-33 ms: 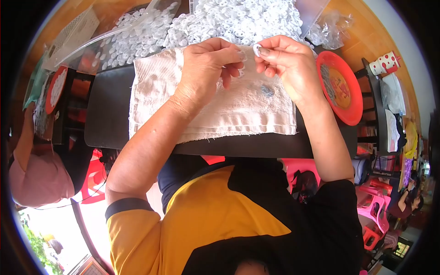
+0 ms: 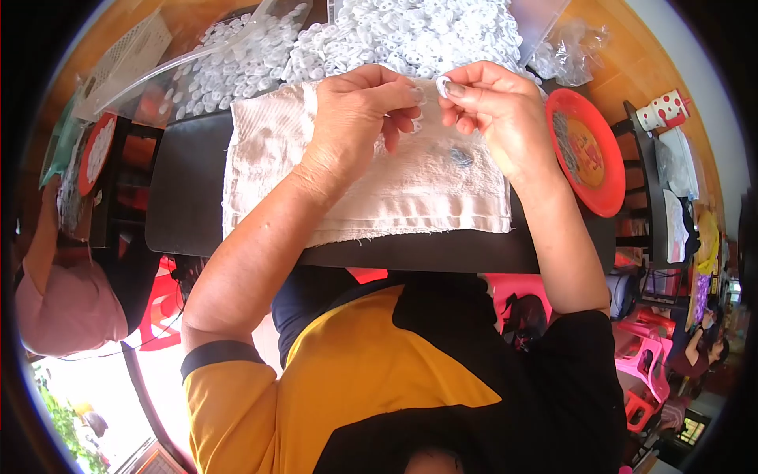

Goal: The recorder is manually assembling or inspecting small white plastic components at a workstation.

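Above a cream towel point(image 2: 363, 201), both of my hands are raised close together. A small white oval piece point(image 2: 442, 86), ring-like in shape, is pinched between the thumb and forefinger of my right hand point(image 2: 501, 103). Thumb and forefinger of my left hand point(image 2: 355, 107) are pressed together on a small whitish piece, mostly hidden by the fingertips. Another bit of white shows beside its curled lower fingers. On the towel beneath my right hand lies a small grey-blue bundle point(image 2: 460, 157), too small to name.
Beyond the towel spreads a big heap of white oval pieces point(image 2: 403, 35). A red plate point(image 2: 608, 193) with grey strands stands right of my right hand. Clear plastic bags point(image 2: 570, 51) lie behind it. At the left, another person point(image 2: 71, 304) sits by a second red plate point(image 2: 85, 186).
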A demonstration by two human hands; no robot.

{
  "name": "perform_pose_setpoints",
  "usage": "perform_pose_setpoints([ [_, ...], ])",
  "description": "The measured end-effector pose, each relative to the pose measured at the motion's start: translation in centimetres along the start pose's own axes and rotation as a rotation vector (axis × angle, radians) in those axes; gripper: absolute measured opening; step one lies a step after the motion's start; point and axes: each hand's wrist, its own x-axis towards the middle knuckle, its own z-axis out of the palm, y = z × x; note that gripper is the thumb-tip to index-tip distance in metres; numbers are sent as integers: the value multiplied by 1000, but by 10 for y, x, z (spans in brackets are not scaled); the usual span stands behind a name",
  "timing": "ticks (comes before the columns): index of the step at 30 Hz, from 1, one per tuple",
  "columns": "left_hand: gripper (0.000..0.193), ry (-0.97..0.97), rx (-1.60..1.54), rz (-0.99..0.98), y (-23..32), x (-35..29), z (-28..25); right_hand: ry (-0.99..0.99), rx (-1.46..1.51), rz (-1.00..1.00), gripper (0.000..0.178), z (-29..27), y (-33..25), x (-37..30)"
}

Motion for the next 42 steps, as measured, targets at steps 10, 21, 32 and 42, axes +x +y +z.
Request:
perform_pose_setpoints([
  [10, 12, 39, 39, 83, 1, -5, 3, -4, -20, -77, 14, 9, -2, -3],
  [21, 9, 41, 101, 129, 3, -11, 9, -4, -28, -121, 12, 12, 1, -4],
  [32, 8, -16, -34, 155, 2, -9, 7, -79, 32, -66, 14, 5, -1, -2],
  [42, 20, -156, 13, 248, 4, -12, 7, -238, -48, -59, 16, -6, -10, -3],
])
